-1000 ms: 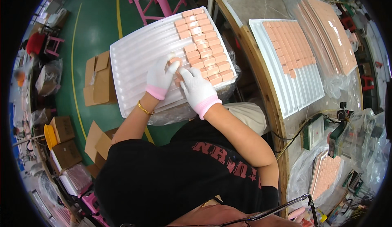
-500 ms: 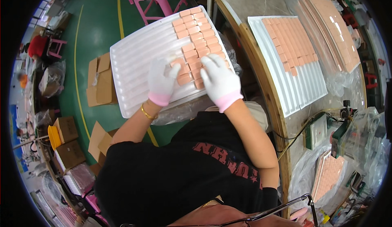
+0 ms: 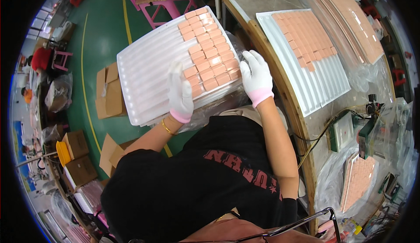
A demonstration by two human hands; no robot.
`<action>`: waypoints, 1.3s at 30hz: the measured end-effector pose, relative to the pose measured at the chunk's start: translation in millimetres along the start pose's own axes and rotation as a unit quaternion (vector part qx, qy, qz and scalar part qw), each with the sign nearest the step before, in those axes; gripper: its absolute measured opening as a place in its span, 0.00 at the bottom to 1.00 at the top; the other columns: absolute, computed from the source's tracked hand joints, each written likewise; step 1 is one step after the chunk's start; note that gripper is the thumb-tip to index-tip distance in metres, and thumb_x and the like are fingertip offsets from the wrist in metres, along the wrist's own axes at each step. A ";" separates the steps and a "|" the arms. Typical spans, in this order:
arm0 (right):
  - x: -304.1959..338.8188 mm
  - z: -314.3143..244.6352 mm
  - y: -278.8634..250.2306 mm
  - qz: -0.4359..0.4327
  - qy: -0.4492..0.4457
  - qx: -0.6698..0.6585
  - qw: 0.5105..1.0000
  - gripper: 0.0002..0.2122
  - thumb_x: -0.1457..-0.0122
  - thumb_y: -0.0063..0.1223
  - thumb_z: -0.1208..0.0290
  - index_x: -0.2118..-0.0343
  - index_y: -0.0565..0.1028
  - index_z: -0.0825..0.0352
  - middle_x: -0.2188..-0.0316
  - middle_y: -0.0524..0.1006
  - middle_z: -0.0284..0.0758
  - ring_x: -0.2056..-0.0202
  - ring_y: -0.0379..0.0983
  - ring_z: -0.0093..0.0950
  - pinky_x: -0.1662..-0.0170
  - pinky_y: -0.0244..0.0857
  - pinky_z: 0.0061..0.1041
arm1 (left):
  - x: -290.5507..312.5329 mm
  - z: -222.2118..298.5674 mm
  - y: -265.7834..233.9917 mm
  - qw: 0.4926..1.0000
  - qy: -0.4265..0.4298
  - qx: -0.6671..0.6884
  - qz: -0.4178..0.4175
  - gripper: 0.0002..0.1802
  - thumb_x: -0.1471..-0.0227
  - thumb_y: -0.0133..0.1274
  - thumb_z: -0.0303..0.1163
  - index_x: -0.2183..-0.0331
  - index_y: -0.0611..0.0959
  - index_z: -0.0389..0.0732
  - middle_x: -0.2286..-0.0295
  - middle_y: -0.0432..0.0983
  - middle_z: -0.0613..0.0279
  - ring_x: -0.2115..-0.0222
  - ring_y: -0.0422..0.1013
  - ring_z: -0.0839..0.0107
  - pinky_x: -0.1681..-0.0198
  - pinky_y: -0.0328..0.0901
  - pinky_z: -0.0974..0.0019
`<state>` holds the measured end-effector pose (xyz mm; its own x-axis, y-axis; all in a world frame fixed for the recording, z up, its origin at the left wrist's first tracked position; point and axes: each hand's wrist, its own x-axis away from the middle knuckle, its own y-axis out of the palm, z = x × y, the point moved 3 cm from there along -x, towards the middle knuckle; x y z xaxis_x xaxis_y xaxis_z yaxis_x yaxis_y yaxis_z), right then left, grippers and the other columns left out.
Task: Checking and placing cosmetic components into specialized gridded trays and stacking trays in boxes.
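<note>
A white ribbed tray [image 3: 142,74] lies in front of me, its right side covered with rows of small peach-coloured rectangular pieces [image 3: 212,61]. My left hand [image 3: 180,94], in a white glove with a pink cuff, is over the tray beside the left edge of the rows. Its fingers point away from me, stretched out, and nothing shows in them. At the tray's right edge is my right hand [image 3: 257,74], gloved alike, fingers loosely bent and thumb apart, holding nothing visible. Whether either hand touches the tray or pieces I cannot tell.
On the bench [image 3: 245,7] at the right lies another white tray [image 3: 321,83] partly filled with peach pieces. Beyond it are stacked peach-filled sheets [image 3: 350,22] in clear plastic. Cardboard boxes [image 3: 107,94] and a pink stool [image 3: 164,9] stand on the green floor.
My right hand has moved off the pieces to the right, past the tray's edge. My left hand has shifted slightly right and toward me. The lower rows of pieces are more exposed.
</note>
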<state>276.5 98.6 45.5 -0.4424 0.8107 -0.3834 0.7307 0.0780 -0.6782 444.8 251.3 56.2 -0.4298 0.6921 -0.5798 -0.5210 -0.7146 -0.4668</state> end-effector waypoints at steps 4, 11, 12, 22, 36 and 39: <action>15.1 30.9 24.5 -0.073 0.100 -0.123 0.985 0.18 0.41 0.43 0.63 0.51 0.69 0.69 0.51 0.70 0.47 0.48 0.64 0.42 0.43 0.56 0.32 | -8.0 -3.6 24.8 0.990 -0.033 0.124 0.053 0.27 0.38 0.30 0.38 0.46 0.62 0.26 0.45 0.56 0.45 0.43 0.52 0.52 0.40 0.45 0.60; 3.6 22.7 25.4 -0.077 0.099 -0.168 0.978 0.21 0.39 0.39 0.60 0.51 0.69 0.72 0.50 0.68 0.48 0.46 0.62 0.41 0.41 0.52 0.30 | 9.2 -54.2 15.2 0.995 -0.090 0.027 -0.044 0.27 0.37 0.21 0.35 0.40 0.49 0.33 0.39 0.45 0.56 0.38 0.44 0.68 0.37 0.39 0.67; -0.6 19.7 17.9 -0.086 0.107 -0.177 0.975 0.21 0.38 0.39 0.59 0.50 0.68 0.72 0.49 0.68 0.47 0.46 0.62 0.40 0.41 0.52 0.30 | -3.7 -46.8 14.0 0.999 -0.031 0.012 -0.029 0.29 0.37 0.22 0.39 0.40 0.51 0.31 0.39 0.45 0.52 0.38 0.44 0.62 0.37 0.39 0.63; 138.0 71.6 -136.1 0.054 0.227 -0.190 0.954 0.21 0.38 0.39 0.57 0.50 0.68 0.71 0.53 0.70 0.49 0.49 0.65 0.42 0.44 0.56 0.31 | -61.6 164.3 141.0 0.903 0.222 0.335 -0.154 0.40 0.40 0.22 0.56 0.42 0.54 0.31 0.41 0.43 0.42 0.40 0.45 0.52 0.38 0.46 0.51; 418.3 112.2 -400.7 0.268 0.381 0.474 0.748 0.15 0.49 0.54 0.61 0.62 0.74 0.65 0.63 0.74 0.38 0.59 0.68 0.39 0.57 0.63 0.34 | 175.3 394.9 330.8 0.608 0.518 0.269 -0.538 0.29 0.50 0.52 0.42 0.49 0.70 0.39 0.45 0.58 0.45 0.44 0.52 0.45 0.41 0.47 0.50; 448.2 142.8 -418.5 0.184 0.361 0.570 0.715 0.16 0.48 0.50 0.58 0.60 0.74 0.61 0.58 0.72 0.35 0.53 0.64 0.37 0.54 0.61 0.33 | 201.8 410.5 362.0 0.616 0.563 0.090 -0.544 0.36 0.49 0.46 0.54 0.45 0.66 0.42 0.42 0.52 0.45 0.41 0.45 0.45 0.39 0.38 0.45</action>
<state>-301.9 346.4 68.0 0.3543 0.7745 -0.5241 -0.3528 -0.4084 -0.8419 -133.3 173.9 44.2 0.9764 0.1702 -0.1328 -0.1666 0.2029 -0.9649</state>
